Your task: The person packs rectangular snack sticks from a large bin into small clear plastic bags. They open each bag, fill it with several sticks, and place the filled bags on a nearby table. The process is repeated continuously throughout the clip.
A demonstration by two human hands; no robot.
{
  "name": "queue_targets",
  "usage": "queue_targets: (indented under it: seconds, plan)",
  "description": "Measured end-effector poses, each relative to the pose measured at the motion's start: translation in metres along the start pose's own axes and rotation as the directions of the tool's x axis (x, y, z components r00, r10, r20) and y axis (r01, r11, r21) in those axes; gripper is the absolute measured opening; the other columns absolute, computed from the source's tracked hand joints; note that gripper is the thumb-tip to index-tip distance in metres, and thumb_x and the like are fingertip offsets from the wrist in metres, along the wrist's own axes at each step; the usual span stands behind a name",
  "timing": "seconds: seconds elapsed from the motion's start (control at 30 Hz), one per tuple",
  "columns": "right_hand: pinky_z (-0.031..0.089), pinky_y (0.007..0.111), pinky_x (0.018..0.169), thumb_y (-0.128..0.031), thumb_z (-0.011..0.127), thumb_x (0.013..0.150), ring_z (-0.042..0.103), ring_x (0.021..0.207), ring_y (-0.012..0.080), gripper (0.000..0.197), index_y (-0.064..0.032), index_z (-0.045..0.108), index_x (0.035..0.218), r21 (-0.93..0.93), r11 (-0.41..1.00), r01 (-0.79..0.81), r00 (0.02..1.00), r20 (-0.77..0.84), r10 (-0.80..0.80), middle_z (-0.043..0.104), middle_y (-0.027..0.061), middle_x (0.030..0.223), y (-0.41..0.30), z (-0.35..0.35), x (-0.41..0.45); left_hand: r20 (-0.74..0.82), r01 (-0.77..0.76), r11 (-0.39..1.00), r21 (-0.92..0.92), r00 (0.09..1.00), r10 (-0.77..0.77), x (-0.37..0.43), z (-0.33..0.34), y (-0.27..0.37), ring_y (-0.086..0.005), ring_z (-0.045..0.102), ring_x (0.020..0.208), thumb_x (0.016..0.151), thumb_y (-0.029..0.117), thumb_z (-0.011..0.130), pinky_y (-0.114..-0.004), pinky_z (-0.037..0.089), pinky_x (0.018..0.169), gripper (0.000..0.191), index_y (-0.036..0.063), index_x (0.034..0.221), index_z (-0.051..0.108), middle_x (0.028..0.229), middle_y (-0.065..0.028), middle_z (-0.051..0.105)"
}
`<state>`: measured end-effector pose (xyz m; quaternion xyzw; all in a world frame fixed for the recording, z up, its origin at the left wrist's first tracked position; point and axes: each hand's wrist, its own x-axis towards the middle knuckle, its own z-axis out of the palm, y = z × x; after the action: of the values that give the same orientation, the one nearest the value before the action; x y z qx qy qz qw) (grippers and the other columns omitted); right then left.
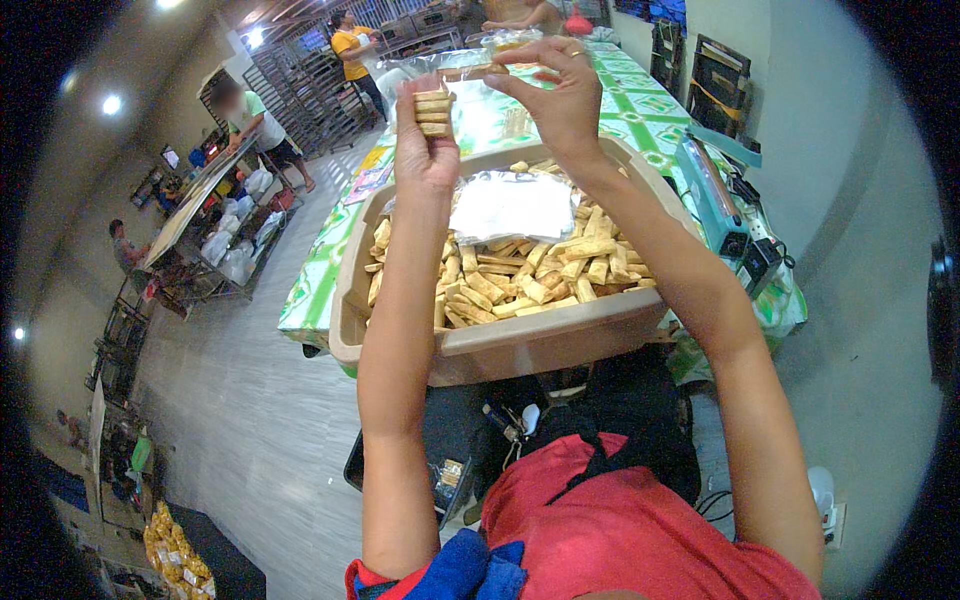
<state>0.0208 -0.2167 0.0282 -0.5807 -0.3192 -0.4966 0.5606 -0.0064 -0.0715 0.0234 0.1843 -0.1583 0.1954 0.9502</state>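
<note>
My left hand [426, 154] is raised over the far side of a beige plastic tub and grips a clear plastic bag [397, 82]. Inside it, several pale baked sticks [433, 114] lie stacked. Just to the right, my right hand [562, 97] pinches one browner stick [471, 73] between thumb and fingers, near the bag's upper part. Whether that stick is partly inside the bag, I cannot tell. Below both hands, the tub [540, 349] holds a heap of loose baked sticks [517, 281]. On the heap rests a pile of flat, glossy plastic bags [514, 206].
A green-and-white patterned cloth [315, 292] covers the table. At its right edge stands a teal impulse sealer [709, 191] with cords. A black crate [450, 487] with packed sticks sits low at left. People [251, 120] work at tables farther back, near tall racks [300, 97].
</note>
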Motion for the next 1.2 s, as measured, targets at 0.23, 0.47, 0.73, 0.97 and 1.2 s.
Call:
queue_targets:
  seconds: [0.23,0.47,0.73,0.97,1.2]
  plan:
    - [0.037,0.031,0.091,-0.016,0.08,0.061,0.047,0.105,0.0164,0.022,-0.0175,0.071,0.081,0.036,0.99,0.133,0.991,0.026,-0.134,0.052,0.0032,0.104,-0.013,-0.007,0.007,0.007,0.015,0.999,0.028,1.0,-0.015,-0.009,0.007,-0.014,-0.018,0.061,0.091,0.08,0.021,0.065,-0.027,0.054,0.079,0.03,0.0032,0.1,0.052,0.095,-0.0084,0.061]
    - [0.042,0.029,0.084,-0.011,0.078,0.063,0.055,0.097,0.0155,0.019,-0.0105,0.069,0.079,0.051,0.954,0.295,0.954,0.046,-0.298,0.062,0.0035,0.094,-0.01,-0.008,0.015,-0.009,-0.024,1.0,0.017,1.0,0.024,-0.006,0.004,-0.009,-0.0189,0.059,0.095,0.079,0.027,0.065,-0.029,0.055,0.081,0.039,0.0024,0.104,0.048,0.099,-0.0097,0.058]
    - [0.046,0.022,0.074,-0.006,0.074,0.069,0.061,0.08,0.0084,0.015,-0.0067,0.067,0.082,0.099,0.983,0.156,0.988,-0.036,-0.153,0.067,0.0017,0.083,-0.009,-0.02,0.024,0.127,0.158,0.977,0.145,0.976,-0.177,-0.017,0.014,-0.022,-0.0208,0.058,0.092,0.08,0.018,0.066,-0.034,0.052,0.083,0.032,0.0003,0.104,0.054,0.101,-0.0104,0.057]
    - [0.044,0.023,0.08,-0.004,0.072,0.069,0.058,0.087,0.0092,0.017,-0.0058,0.068,0.085,0.215,0.969,0.12,0.988,0.067,-0.137,0.065,0.0025,0.093,-0.002,-0.024,0.035,0.12,0.214,0.954,0.209,0.963,-0.242,-0.015,0.011,-0.021,-0.0193,0.058,0.092,0.081,0.012,0.065,-0.028,0.052,0.082,0.028,0.0011,0.104,0.055,0.102,-0.0107,0.057]
    - [0.046,0.027,0.069,-0.006,0.067,0.073,0.057,0.077,0.0122,0.01,-0.0019,0.066,0.081,0.284,0.958,-0.042,0.979,0.204,-0.017,0.062,0.0039,0.081,0.011,-0.018,0.026,0.106,0.189,0.956,0.226,0.97,-0.217,-0.018,0.013,-0.024,-0.0212,0.059,0.094,0.081,0.015,0.065,-0.03,0.052,0.084,0.034,0.0006,0.109,0.051,0.103,-0.013,0.058]
